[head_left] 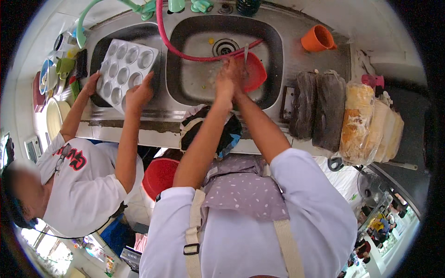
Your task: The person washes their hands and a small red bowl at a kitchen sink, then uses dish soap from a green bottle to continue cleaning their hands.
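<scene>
Over the right sink basin (pixel 192 81), my left hand (pixel 224 78) and my right hand (pixel 238 74) are pressed together, one overlapping the other. Both look closed; anything between them is hidden. Just past my fingertips runs a red hose (pixel 185 56), and I cannot tell whether they touch it. A red plastic bowl (pixel 255 74) lies in the basin against my right hand. The thin handle of a metal utensil (pixel 246 53) sticks up from it. Beyond the hose is the round drain (pixel 225 47).
At my left, a person holds a metal muffin tin (pixel 121 69) in both hands over the left basin (pixel 134 33). An orange mug (pixel 317 39) sits on the right drainboard. Wrapped loaf-like packages (pixel 330 109) line the counter at right. Green taps (pixel 201 5) stand behind.
</scene>
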Demonstrator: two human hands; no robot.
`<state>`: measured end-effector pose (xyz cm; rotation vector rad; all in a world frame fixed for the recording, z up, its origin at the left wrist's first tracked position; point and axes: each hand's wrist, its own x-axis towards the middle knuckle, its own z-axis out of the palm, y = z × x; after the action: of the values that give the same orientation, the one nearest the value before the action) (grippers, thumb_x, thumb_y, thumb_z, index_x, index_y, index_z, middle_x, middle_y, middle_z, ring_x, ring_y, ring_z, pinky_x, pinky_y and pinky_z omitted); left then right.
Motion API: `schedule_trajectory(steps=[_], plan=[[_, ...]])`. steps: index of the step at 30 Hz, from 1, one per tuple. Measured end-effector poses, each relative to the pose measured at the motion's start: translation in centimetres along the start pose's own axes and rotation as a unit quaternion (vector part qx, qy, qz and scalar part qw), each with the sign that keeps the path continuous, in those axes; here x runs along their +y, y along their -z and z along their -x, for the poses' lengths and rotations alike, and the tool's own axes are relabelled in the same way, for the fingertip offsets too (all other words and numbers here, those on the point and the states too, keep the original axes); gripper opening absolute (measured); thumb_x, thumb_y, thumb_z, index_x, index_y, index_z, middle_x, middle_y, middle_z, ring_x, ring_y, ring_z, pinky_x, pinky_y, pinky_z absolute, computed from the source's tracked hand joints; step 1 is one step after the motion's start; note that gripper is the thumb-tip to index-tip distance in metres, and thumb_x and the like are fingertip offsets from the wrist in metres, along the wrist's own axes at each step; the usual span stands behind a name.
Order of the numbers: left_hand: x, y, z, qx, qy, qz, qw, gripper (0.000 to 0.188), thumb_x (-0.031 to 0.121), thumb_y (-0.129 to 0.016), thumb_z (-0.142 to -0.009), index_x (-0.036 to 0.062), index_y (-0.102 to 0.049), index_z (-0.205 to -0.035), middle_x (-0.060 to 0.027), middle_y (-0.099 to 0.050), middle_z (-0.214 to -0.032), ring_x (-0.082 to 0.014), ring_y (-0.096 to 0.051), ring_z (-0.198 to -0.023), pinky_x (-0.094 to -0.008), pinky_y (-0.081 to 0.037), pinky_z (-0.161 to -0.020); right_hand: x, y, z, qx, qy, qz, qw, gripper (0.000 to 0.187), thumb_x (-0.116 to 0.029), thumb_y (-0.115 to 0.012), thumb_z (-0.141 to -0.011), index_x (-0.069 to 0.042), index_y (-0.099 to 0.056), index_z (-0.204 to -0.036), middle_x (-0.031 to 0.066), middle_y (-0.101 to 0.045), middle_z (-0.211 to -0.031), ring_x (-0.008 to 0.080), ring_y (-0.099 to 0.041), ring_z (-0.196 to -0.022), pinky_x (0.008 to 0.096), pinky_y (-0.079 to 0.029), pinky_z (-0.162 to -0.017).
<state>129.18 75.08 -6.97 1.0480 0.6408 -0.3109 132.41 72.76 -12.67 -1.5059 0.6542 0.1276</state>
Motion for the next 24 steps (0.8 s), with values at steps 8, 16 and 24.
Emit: schedule_trajectory(steps=[8, 16, 24], plan=[[-0.2, 2.4, -1.9, -0.061, -0.066, -0.093, 0.992, 0.065, 0.020, -0.065, -0.077, 0.0062, -0.037, -0.134, -0.0124, -0.054, -0.119, -0.0256, -0.055, -0.100, -0.0378, -0.046, -0.081, -2.8, 1.4, 2.0, 0.038, 0.456, 0.498, 0.737, 0.039, -0.018, -0.048, -0.082, -0.005, -0.047, -0.120, 0.0170, -0.049, -0.119, 0.0350, -0.044, -0.113, 0.0489, -0.034, -0.094], [-1.2, 7.4, -7.0, 0.021, 0.072, -0.125, 0.989, 0.038, 0.027, -0.054, -0.085, -0.0019, -0.052, -0.110, -0.0133, -0.062, -0.097, -0.0234, -0.060, -0.067, -0.0369, -0.047, -0.055, -7.1, 4.2, 3.3, -0.233, 0.282, 0.537, 0.760, 0.031, -0.022, -0.052, -0.081, 0.001, -0.059, -0.101, 0.0225, -0.056, -0.112, 0.0394, -0.055, -0.100, 0.0489, -0.044, -0.082], [-0.2, 5.5, -3.1, 0.042, 0.102, -0.004, 0.994, 0.029, 0.016, -0.036, -0.092, 0.0020, -0.044, -0.117, -0.0075, -0.064, -0.087, -0.0170, -0.059, -0.060, -0.0252, -0.044, -0.050, -0.5, 7.7, -4.3, -0.049, 0.166, 0.623, 0.763, 0.034, -0.026, -0.053, -0.082, 0.001, -0.059, -0.103, 0.0222, -0.060, -0.106, 0.0346, -0.059, -0.097, 0.0481, -0.046, -0.080]])
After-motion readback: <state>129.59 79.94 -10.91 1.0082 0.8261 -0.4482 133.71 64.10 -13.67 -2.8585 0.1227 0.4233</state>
